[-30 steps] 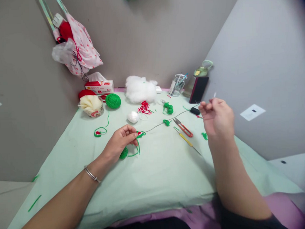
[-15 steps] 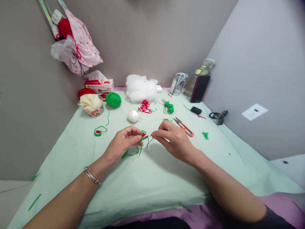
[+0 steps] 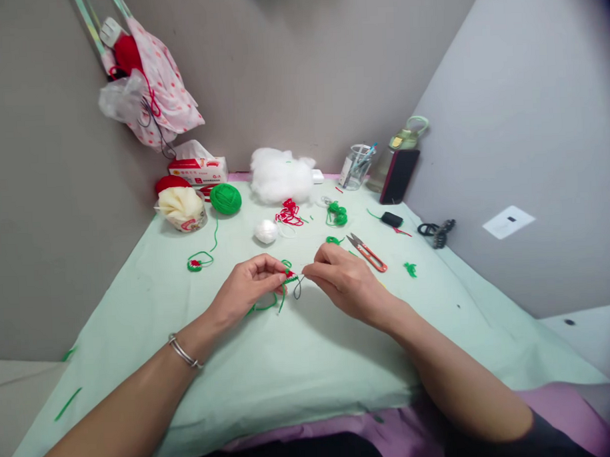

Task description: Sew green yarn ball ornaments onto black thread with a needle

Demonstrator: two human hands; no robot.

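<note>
My left hand [image 3: 254,283] is closed, pinching a small crocheted piece [image 3: 289,276] in red, white and green between thumb and fingers. Green yarn [image 3: 282,299] trails from it down to the table. My right hand [image 3: 339,274] is closed just to the right, its fingertips pinching what looks like a thin sewing needle, mostly hidden. A dark thread [image 3: 297,292] hangs in a small loop between the piece and my right fingertips. Another small crocheted piece [image 3: 194,265], red with a green edge, lies to the left, joined by yarn to a green yarn ball [image 3: 226,199].
Orange-handled thread snips [image 3: 368,253] lie beyond my right hand. Further back are a white yarn ball [image 3: 266,232], white stuffing [image 3: 282,176], red yarn scraps [image 3: 289,214], a glass jar [image 3: 357,168], a phone [image 3: 400,176] and a tissue box [image 3: 199,171].
The dark thread's loop between my hands has narrowed and hangs slightly lower. The thin needle has tilted upward at my right fingertips. Both hands stay in nearly the same place.
</note>
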